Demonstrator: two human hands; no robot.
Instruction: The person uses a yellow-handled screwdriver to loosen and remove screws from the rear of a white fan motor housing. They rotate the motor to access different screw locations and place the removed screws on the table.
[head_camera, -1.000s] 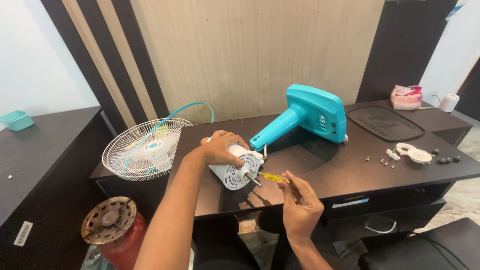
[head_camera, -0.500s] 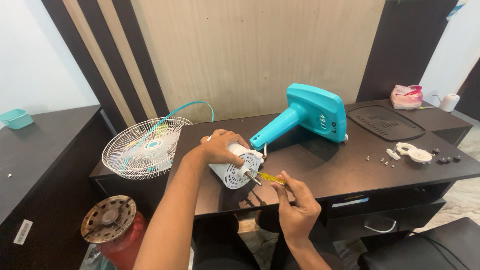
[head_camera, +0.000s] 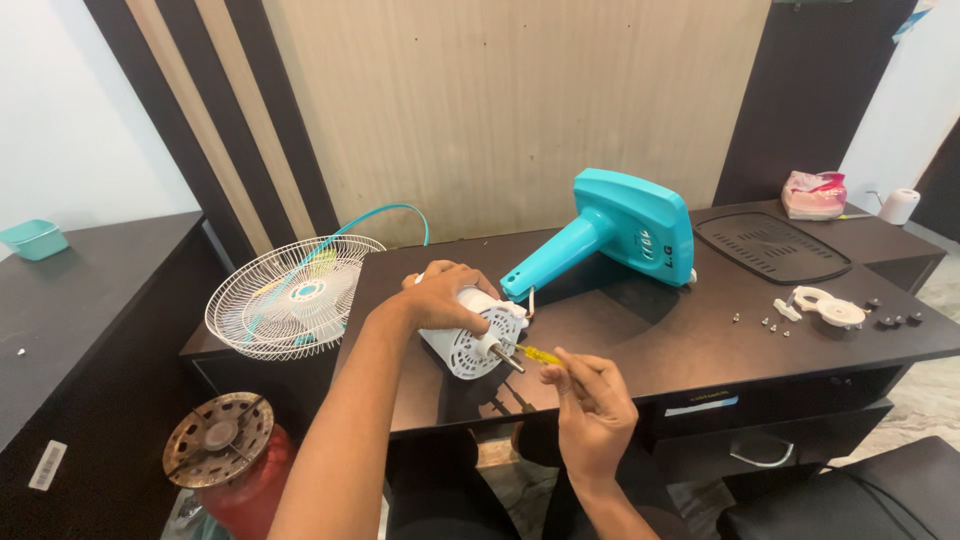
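Left hand (head_camera: 440, 298) clasps white fan motor (head_camera: 474, 337) on dark table (head_camera: 640, 335); right hand (head_camera: 592, 405) pinches yellow screwdriver (head_camera: 537, 355) at motor face; teal fan base (head_camera: 615, 228) behind

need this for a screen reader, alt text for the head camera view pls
A person's left hand steadies a white fan motor on a dark table while the right hand holds a yellow-handled screwdriver to it. A teal fan stand lies behind.

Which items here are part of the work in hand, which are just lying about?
In hand: left hand on white motor housing; right hand with yellow screwdriver; small screws; white plastic part; teal fan body; wire fan guard.
Lying about: pink packet; black grille tray; teal tub; red cylinder.
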